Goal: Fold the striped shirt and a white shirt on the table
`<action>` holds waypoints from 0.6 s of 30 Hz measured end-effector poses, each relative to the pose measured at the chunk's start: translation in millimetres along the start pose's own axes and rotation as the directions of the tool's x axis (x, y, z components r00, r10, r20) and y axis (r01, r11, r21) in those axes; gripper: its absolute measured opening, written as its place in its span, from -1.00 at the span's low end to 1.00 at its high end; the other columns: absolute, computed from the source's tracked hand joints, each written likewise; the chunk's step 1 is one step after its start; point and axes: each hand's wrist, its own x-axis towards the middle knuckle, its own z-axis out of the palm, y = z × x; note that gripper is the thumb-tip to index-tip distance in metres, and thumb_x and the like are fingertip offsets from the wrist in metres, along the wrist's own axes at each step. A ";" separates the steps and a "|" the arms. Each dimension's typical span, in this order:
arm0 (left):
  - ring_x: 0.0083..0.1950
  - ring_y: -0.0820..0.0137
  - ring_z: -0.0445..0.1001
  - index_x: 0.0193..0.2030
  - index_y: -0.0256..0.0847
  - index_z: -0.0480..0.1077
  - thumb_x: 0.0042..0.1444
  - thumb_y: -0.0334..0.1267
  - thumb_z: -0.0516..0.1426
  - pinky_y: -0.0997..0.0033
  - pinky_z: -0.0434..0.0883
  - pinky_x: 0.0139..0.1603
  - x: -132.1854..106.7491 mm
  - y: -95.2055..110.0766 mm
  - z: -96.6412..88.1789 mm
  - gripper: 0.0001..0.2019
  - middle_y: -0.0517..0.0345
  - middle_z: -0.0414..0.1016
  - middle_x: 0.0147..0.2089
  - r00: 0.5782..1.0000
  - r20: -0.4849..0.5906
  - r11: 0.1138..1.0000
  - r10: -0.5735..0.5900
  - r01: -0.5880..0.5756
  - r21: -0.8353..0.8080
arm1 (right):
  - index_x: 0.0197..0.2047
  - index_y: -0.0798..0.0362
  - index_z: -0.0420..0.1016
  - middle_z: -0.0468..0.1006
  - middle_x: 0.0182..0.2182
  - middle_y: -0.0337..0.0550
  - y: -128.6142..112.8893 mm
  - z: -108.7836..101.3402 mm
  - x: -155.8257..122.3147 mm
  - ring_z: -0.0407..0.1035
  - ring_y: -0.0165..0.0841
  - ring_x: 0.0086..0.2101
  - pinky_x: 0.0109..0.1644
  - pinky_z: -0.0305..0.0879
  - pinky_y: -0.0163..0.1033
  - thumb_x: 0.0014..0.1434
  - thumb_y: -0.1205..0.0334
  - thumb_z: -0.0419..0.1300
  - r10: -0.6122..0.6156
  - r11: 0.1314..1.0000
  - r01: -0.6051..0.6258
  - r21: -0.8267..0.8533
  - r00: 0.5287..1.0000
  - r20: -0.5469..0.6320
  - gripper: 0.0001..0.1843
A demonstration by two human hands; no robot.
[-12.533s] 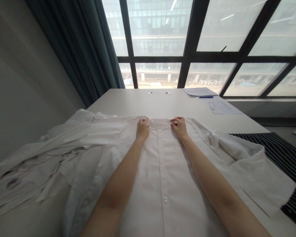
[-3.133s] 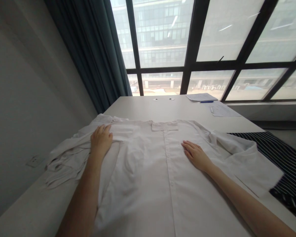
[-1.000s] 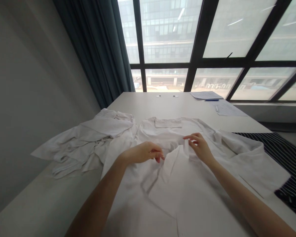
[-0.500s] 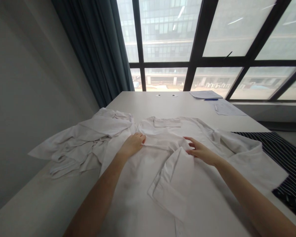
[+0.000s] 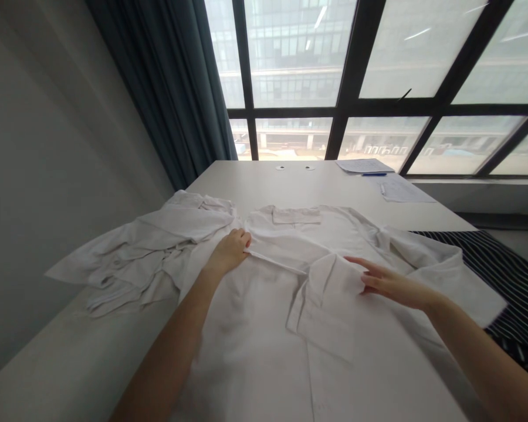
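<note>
A white shirt (image 5: 264, 328) lies spread on the white table (image 5: 290, 184), collar at the far side. Its left sleeve (image 5: 321, 290) is folded across the body, cuff toward me. My left hand (image 5: 231, 251) rests at the left shoulder, fingers curled and pinching the sleeve's folded edge. My right hand (image 5: 389, 284) lies flat on the folded sleeve at the right, fingers stretched out and pressing the cloth.
A heap of white garments (image 5: 145, 249) lies left of the shirt. A dark striped cloth (image 5: 510, 275) lies at the right edge. Papers (image 5: 400, 190) and a blue pen (image 5: 374, 174) sit at the far right. Beyond the table are windows and a dark curtain (image 5: 176, 88).
The sleeve has been laid across the shirt's body. My right hand slid right along it and flattened. My left hand moved to the left shoulder fold.
</note>
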 end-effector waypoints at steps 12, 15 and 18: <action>0.08 0.22 0.38 -0.02 -0.15 0.34 0.07 -0.51 0.06 0.29 0.33 0.12 -4.5 -16.7 -3.5 -0.67 0.01 0.41 0.02 0.987 -0.139 0.993 -0.081 0.068 -0.093 | 0.35 -0.24 0.19 0.49 -0.18 -0.14 -15.6 -5.6 -54.7 0.39 -0.25 -0.16 -0.05 0.37 -0.18 0.17 -0.20 0.14 -0.031 0.998 0.010 -0.064 0.941 -0.337 -0.29; 0.06 0.23 0.42 -0.04 -0.15 0.37 0.10 -0.46 0.03 0.30 0.36 0.09 -9.4 -27.0 -10.4 -0.70 0.03 0.44 0.01 0.985 -0.144 0.987 -0.096 0.076 -0.139 | 0.28 -0.21 0.30 0.47 0.06 -0.08 -5.7 -8.9 -64.1 0.32 -0.12 0.06 0.12 0.28 -0.11 0.17 -0.27 0.09 -0.028 0.976 -0.048 -0.213 0.939 -0.342 -0.33; 0.10 0.23 0.43 0.00 -0.18 0.39 0.11 -0.47 0.00 0.27 0.31 0.17 -13.9 -31.6 -7.9 -0.66 0.01 0.48 0.02 0.992 -0.119 0.993 -0.046 0.032 -0.112 | 0.24 -0.18 0.36 0.45 0.12 -0.06 13.4 -4.2 -65.8 0.28 -0.04 0.14 0.17 0.25 -0.05 0.12 -0.30 0.13 0.025 0.943 -0.106 -0.317 0.968 -0.250 -0.32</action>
